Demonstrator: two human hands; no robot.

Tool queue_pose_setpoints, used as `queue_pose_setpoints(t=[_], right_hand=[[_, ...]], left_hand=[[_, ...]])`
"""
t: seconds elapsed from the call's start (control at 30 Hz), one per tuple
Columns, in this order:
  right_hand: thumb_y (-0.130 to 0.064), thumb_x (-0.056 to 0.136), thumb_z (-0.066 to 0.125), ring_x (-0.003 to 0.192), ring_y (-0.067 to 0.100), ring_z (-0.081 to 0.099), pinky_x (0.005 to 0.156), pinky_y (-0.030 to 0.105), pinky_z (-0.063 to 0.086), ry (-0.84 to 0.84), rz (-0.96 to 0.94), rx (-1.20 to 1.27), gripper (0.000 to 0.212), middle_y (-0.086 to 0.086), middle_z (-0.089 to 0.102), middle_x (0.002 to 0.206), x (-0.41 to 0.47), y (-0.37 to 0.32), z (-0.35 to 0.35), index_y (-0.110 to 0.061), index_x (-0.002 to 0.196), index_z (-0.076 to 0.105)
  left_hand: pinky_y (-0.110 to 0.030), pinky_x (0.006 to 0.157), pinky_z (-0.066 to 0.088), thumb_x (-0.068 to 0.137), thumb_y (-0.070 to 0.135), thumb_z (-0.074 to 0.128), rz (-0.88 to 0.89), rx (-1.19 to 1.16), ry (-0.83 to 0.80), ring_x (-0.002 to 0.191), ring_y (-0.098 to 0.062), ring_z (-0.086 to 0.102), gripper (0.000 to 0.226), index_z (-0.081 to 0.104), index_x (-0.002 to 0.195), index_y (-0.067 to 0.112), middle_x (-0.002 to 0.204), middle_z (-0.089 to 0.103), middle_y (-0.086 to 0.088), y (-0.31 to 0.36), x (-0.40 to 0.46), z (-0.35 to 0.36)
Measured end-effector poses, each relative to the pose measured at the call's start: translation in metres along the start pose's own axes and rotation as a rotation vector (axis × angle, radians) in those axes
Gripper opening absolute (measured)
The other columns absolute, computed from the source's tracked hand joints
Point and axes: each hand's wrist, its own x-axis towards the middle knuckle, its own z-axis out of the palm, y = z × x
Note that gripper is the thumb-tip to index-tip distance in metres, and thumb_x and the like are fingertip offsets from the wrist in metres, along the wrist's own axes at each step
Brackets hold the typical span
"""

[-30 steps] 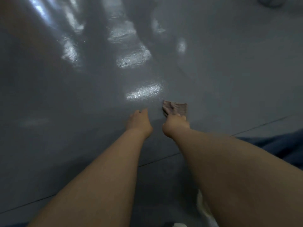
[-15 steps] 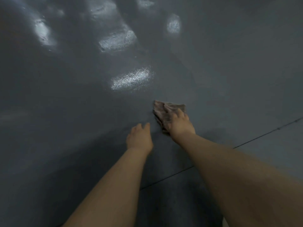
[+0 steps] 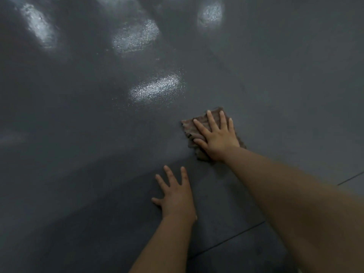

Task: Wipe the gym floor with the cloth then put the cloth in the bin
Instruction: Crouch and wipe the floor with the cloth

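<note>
The right hand [image 3: 215, 137] lies flat on the cloth [image 3: 199, 128], its grip wide: the fingers are straight and spread, the palm bears down, and nothing is curled round the fabric. This flat press probably serves the wiping, since it spreads the weight over the cloth and keeps it in contact with the floor [image 3: 285, 85] as it slides. The cloth is a small brownish rag, rumpled at its edges, showing past the fingertips on the far side and past the thumb on the left; the rest is hidden under the palm.

The left hand [image 3: 176, 196] rests nearer and to the left, well apart from the cloth, its grip also wide, fingers splayed flat on the bare floor and holding nothing. It looks like a prop for the leaning body.

The floor is dark grey and glossy, with bright patches of reflected light at the far left. A thin seam [image 3: 226, 241] runs across the near right.

No bin is in view, so the wiping step seems to be the one in hand.
</note>
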Motion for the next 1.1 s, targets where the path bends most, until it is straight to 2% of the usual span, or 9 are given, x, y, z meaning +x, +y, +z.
queue_pose_setpoints(t=[0.13, 0.3, 0.37, 0.47, 0.57, 0.63, 0.7, 0.77, 1.1], right_hand=[[-0.057, 0.097, 0.022, 0.145, 0.032, -0.014, 0.117, 0.044, -0.007, 0.061, 0.084, 0.065, 0.057, 0.001, -0.01, 0.16, 0.003, 0.019, 0.001, -0.043, 0.149, 0.004], [-0.049, 0.098, 0.03, 0.145, 0.036, -0.004, 0.117, 0.045, -0.003, 0.178, 0.608, 0.301, 0.055, 0.007, 0.0, 0.16, -0.045, 0.041, 0.026, -0.036, 0.15, 0.016], [-0.047, 0.097, 0.033, 0.144, 0.041, 0.005, 0.116, 0.049, 0.002, 0.228, 0.718, 0.326, 0.055, 0.014, 0.009, 0.158, -0.072, 0.021, 0.045, -0.031, 0.149, 0.025], [-0.047, 0.087, 0.035, 0.132, 0.052, 0.032, 0.11, 0.056, 0.017, 0.265, 0.657, 0.322, 0.06, 0.024, 0.037, 0.146, -0.097, -0.025, 0.064, -0.02, 0.138, 0.049], [-0.049, 0.084, 0.033, 0.127, 0.052, 0.039, 0.11, 0.056, 0.017, 0.239, 0.548, 0.253, 0.062, 0.023, 0.044, 0.141, -0.093, -0.037, 0.062, -0.019, 0.133, 0.055], [-0.052, 0.087, 0.029, 0.136, 0.05, 0.026, 0.112, 0.057, 0.012, 0.241, 0.432, 0.199, 0.062, 0.019, 0.033, 0.15, -0.078, -0.022, 0.053, -0.024, 0.141, 0.045], [-0.054, 0.093, 0.029, 0.143, 0.043, 0.003, 0.114, 0.053, -0.001, 0.166, 0.298, 0.158, 0.06, 0.011, 0.01, 0.159, -0.056, 0.003, 0.039, -0.033, 0.149, 0.024], [-0.055, 0.096, 0.027, 0.145, 0.037, -0.009, 0.115, 0.048, -0.008, 0.126, 0.231, 0.13, 0.058, 0.004, -0.002, 0.16, -0.037, 0.027, 0.024, -0.038, 0.15, 0.01], [-0.055, 0.098, 0.019, 0.144, 0.036, -0.014, 0.116, 0.049, -0.008, 0.098, 0.274, 0.127, 0.056, 0.002, -0.009, 0.16, 0.005, 0.061, 0.001, -0.039, 0.15, 0.004]], left_hand=[[-0.065, 0.105, 0.026, 0.075, 0.025, 0.079, 0.005, -0.017, -0.011, 0.139, -0.043, -0.023, 0.124, -0.022, 0.147, 0.027, 0.148, -0.038, -0.014, 0.0, 0.001, -0.003], [-0.066, 0.105, 0.024, 0.072, 0.024, 0.081, 0.008, -0.047, -0.004, 0.139, -0.043, -0.024, 0.126, -0.02, 0.148, 0.027, 0.148, -0.038, -0.013, -0.001, 0.002, -0.004], [-0.067, 0.105, 0.023, 0.072, 0.023, 0.082, 0.001, -0.053, -0.005, 0.138, -0.044, -0.024, 0.127, -0.02, 0.148, 0.027, 0.147, -0.039, -0.013, 0.0, 0.002, -0.003], [-0.067, 0.103, 0.025, 0.072, 0.026, 0.082, 0.006, -0.039, 0.02, 0.139, -0.044, -0.022, 0.126, -0.019, 0.148, 0.028, 0.148, -0.037, -0.014, -0.001, 0.003, -0.001], [-0.066, 0.103, 0.026, 0.071, 0.027, 0.082, 0.006, -0.042, 0.027, 0.139, -0.043, -0.022, 0.126, -0.019, 0.148, 0.028, 0.148, -0.037, -0.013, 0.0, 0.004, -0.001], [-0.066, 0.104, 0.025, 0.07, 0.026, 0.083, -0.002, -0.045, 0.02, 0.139, -0.042, -0.023, 0.129, -0.02, 0.148, 0.029, 0.148, -0.037, -0.012, 0.0, 0.004, -0.001], [-0.066, 0.103, 0.025, 0.069, 0.025, 0.083, -0.001, -0.05, 0.019, 0.139, -0.042, -0.024, 0.13, -0.02, 0.147, 0.029, 0.148, -0.038, -0.012, 0.0, 0.004, -0.001], [-0.067, 0.103, 0.025, 0.069, 0.025, 0.083, 0.012, -0.053, 0.017, 0.139, -0.042, -0.024, 0.13, -0.02, 0.148, 0.029, 0.148, -0.038, -0.012, -0.001, 0.005, -0.002], [-0.061, 0.107, 0.025, 0.071, 0.031, 0.082, 0.005, 0.029, 0.024, 0.14, -0.046, -0.018, 0.131, -0.024, 0.146, 0.023, 0.148, -0.035, -0.019, 0.002, 0.004, -0.003]])
